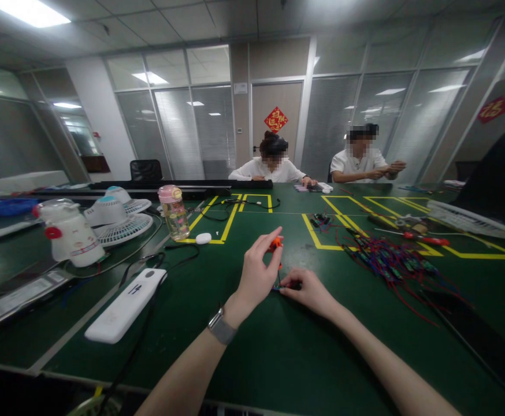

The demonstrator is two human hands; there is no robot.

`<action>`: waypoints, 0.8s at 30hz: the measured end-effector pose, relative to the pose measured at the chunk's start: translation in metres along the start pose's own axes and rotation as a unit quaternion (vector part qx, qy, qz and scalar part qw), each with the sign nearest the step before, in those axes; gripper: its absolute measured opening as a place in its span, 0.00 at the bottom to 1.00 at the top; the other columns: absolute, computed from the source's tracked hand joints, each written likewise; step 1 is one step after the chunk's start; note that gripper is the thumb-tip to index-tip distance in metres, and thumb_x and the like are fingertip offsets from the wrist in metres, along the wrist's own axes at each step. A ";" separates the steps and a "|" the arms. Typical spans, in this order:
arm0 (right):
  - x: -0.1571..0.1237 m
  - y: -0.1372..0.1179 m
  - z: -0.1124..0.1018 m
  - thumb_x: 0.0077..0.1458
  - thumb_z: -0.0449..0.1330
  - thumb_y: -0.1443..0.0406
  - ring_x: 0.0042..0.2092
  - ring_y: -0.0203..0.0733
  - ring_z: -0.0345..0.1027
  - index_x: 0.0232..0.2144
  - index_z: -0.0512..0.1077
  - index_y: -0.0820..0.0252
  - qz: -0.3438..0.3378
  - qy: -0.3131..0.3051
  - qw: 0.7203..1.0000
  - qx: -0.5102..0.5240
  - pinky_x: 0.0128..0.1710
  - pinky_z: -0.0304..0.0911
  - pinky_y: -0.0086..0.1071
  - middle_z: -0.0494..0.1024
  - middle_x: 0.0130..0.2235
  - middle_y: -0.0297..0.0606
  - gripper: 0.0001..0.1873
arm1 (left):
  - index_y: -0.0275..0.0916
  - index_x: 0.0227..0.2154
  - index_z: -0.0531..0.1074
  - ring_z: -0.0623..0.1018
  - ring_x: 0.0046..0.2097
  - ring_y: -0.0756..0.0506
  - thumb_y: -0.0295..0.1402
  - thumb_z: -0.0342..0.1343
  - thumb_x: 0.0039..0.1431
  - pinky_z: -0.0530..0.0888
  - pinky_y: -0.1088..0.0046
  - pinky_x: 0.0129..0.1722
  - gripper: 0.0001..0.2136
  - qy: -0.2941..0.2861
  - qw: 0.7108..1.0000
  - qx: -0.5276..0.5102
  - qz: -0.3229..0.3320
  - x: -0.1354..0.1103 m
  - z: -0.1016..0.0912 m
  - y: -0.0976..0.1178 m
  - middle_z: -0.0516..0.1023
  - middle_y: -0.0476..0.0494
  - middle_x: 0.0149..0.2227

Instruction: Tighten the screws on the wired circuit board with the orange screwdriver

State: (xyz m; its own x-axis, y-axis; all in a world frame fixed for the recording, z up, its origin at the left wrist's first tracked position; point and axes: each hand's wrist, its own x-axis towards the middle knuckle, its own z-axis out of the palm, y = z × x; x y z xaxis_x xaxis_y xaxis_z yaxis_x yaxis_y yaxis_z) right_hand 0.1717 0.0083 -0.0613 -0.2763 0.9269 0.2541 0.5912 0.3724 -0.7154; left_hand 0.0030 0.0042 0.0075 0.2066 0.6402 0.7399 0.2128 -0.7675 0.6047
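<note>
In the middle of the head view my left hand [256,266], with a watch on its wrist, is closed around the orange handle of a screwdriver [276,244]. The screwdriver stands upright, and its thin dark shaft points down at a small circuit board [275,288] low over the green table. Fingertips of my right hand [307,289] are pinched at the board's right edge, beside the screwdriver tip. My fingers hide most of the board. Whether the tip touches a screw is too small to tell.
To the right lies a heap of wired circuit boards [391,257], near red-handled pliers [426,238]. A white oblong device [126,306], a pink-lidded bottle [173,214] and fans [125,228] stand left. Two people in white sit across the table [244,364].
</note>
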 end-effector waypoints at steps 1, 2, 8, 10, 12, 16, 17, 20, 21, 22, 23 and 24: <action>0.000 0.000 0.000 0.47 0.65 0.68 0.34 0.40 0.71 0.29 0.80 0.62 -0.001 0.000 1.000 0.000 0.36 0.66 0.31 0.77 0.31 0.38 0.05 | 0.42 0.54 0.69 0.75 0.41 0.48 0.26 0.52 0.63 0.74 0.71 0.42 0.17 0.013 1.000 0.015 0.005 0.000 0.000 0.000 0.74 0.44 0.42; 0.000 0.000 0.000 0.47 0.65 0.68 0.34 0.40 0.71 0.29 0.80 0.62 0.000 0.000 1.000 0.000 0.36 0.66 0.31 0.77 0.31 0.38 0.05 | 0.41 0.51 0.71 0.74 0.39 0.48 0.27 0.54 0.61 0.74 0.71 0.41 0.15 0.025 0.999 0.033 0.010 0.000 0.000 0.000 0.73 0.45 0.39; 0.000 0.001 0.000 0.47 0.65 0.68 0.34 0.40 0.71 0.29 0.79 0.61 0.004 -0.004 1.000 -0.003 0.36 0.66 0.31 0.77 0.31 0.37 0.04 | 0.43 0.57 0.66 0.74 0.45 0.47 0.27 0.48 0.66 0.73 0.70 0.45 0.18 -0.012 1.000 0.011 0.007 -0.001 0.000 0.001 0.72 0.43 0.46; 0.000 0.001 0.000 0.47 0.65 0.68 0.33 0.39 0.70 0.29 0.79 0.61 0.003 -0.005 1.000 -0.003 0.35 0.66 0.31 0.77 0.31 0.37 0.04 | 0.43 0.57 0.66 0.75 0.45 0.47 0.26 0.47 0.66 0.73 0.70 0.45 0.18 -0.014 1.000 -0.002 0.013 -0.002 0.000 0.001 0.73 0.43 0.46; 0.001 0.002 0.001 0.47 0.65 0.68 0.33 0.39 0.70 0.29 0.79 0.61 0.003 -0.005 1.000 -0.003 0.35 0.66 0.30 0.77 0.31 0.37 0.04 | 0.42 0.53 0.70 0.75 0.41 0.48 0.27 0.52 0.64 0.74 0.71 0.43 0.15 0.006 1.000 0.019 0.020 -0.002 0.001 0.002 0.73 0.44 0.42; 0.000 0.002 0.001 0.47 0.65 0.68 0.33 0.40 0.70 0.29 0.79 0.62 0.004 -0.003 1.000 -0.003 0.34 0.65 0.31 0.77 0.30 0.37 0.04 | 0.42 0.54 0.69 0.74 0.42 0.48 0.27 0.52 0.64 0.74 0.71 0.43 0.17 -0.001 0.999 0.034 0.011 -0.002 0.001 0.002 0.71 0.44 0.43; 0.000 0.002 0.001 0.47 0.65 0.67 0.33 0.40 0.70 0.29 0.79 0.63 0.005 -0.003 1.000 -0.003 0.35 0.65 0.31 0.77 0.30 0.37 0.04 | 0.43 0.56 0.66 0.74 0.44 0.48 0.27 0.50 0.65 0.74 0.71 0.45 0.18 -0.012 1.000 0.019 0.009 -0.002 0.002 0.002 0.72 0.43 0.45; 0.000 0.002 0.001 0.48 0.64 0.67 0.33 0.40 0.71 0.29 0.79 0.63 0.004 -0.005 1.000 0.000 0.35 0.65 0.32 0.77 0.31 0.38 0.05 | 0.43 0.56 0.66 0.75 0.44 0.48 0.26 0.49 0.65 0.73 0.71 0.44 0.18 -0.009 1.000 0.001 0.013 -0.002 0.002 0.001 0.73 0.44 0.45; 0.000 0.002 0.001 0.48 0.64 0.67 0.33 0.40 0.71 0.30 0.79 0.63 0.004 -0.006 1.000 0.000 0.35 0.65 0.32 0.77 0.31 0.38 0.05 | 0.42 0.54 0.69 0.75 0.42 0.48 0.26 0.51 0.64 0.73 0.71 0.43 0.17 0.004 1.000 0.012 0.016 -0.002 0.002 0.001 0.73 0.45 0.43; 0.000 0.002 0.001 0.48 0.64 0.67 0.33 0.40 0.71 0.29 0.79 0.63 0.004 -0.007 1.000 -0.001 0.35 0.65 0.31 0.77 0.32 0.38 0.05 | 0.42 0.52 0.71 0.74 0.41 0.48 0.27 0.53 0.63 0.73 0.71 0.42 0.15 0.016 0.999 0.026 0.017 -0.002 0.002 0.001 0.73 0.45 0.41; 0.000 0.002 0.001 0.47 0.64 0.67 0.33 0.40 0.71 0.29 0.79 0.63 0.004 -0.007 1.000 -0.003 0.35 0.65 0.31 0.77 0.31 0.38 0.05 | 0.42 0.50 0.72 0.74 0.40 0.48 0.27 0.55 0.62 0.73 0.71 0.42 0.14 0.023 0.999 0.037 0.015 -0.002 0.002 0.001 0.72 0.46 0.39; 0.000 0.002 0.001 0.47 0.65 0.67 0.33 0.40 0.70 0.29 0.79 0.62 0.003 -0.008 1.000 -0.006 0.35 0.65 0.31 0.76 0.31 0.38 0.05 | 0.42 0.50 0.72 0.74 0.40 0.48 0.28 0.55 0.62 0.73 0.71 0.42 0.14 0.022 0.999 0.042 0.011 -0.002 0.002 0.002 0.71 0.45 0.40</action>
State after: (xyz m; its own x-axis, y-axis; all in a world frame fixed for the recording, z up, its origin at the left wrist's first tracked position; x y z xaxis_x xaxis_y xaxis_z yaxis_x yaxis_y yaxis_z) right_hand 0.1724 0.0092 -0.0632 -0.2845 0.9281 0.2402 0.6011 0.3679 -0.7094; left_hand 0.0044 0.0014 0.0063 0.1701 0.6195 0.7664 0.2875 -0.7751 0.5627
